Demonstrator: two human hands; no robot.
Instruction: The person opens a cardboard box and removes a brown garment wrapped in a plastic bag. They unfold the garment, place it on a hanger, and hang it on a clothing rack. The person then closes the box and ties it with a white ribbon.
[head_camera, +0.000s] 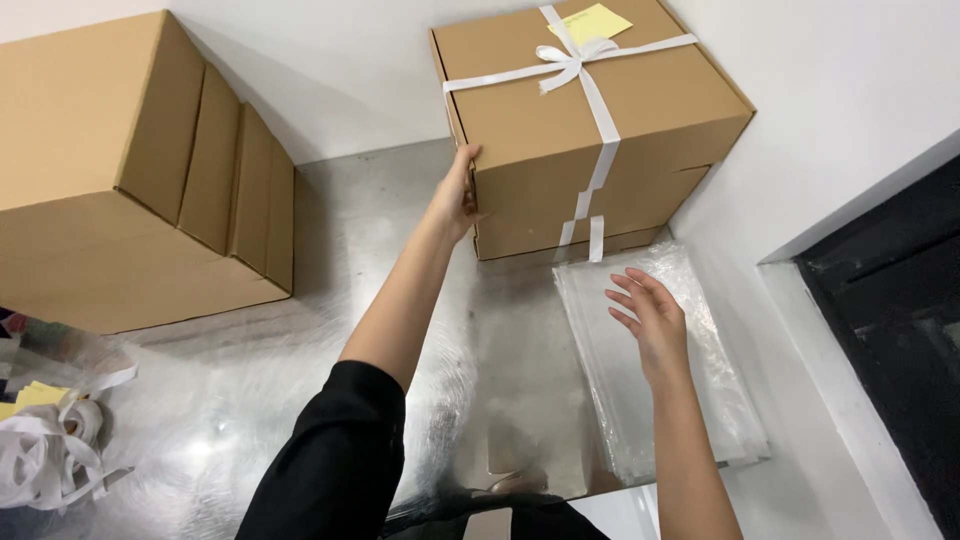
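A shiny steel bench (380, 300) set against a white wall. On it: a plain cardboard box (130, 170) at the left, a cardboard box tied with white ribbon (590, 120) at the back, a stack of clear plastic sheets (620, 380) just in front of that box, and rolls of white ribbon (50, 450) at the near left edge

Two bare forearms extend from the bottom edge. The left arm wears a black short sleeve (335, 455) ending near the elbow (soft, matte fabric). The left hand (455, 200) and right hand (650, 315) carry no rings or gloves.
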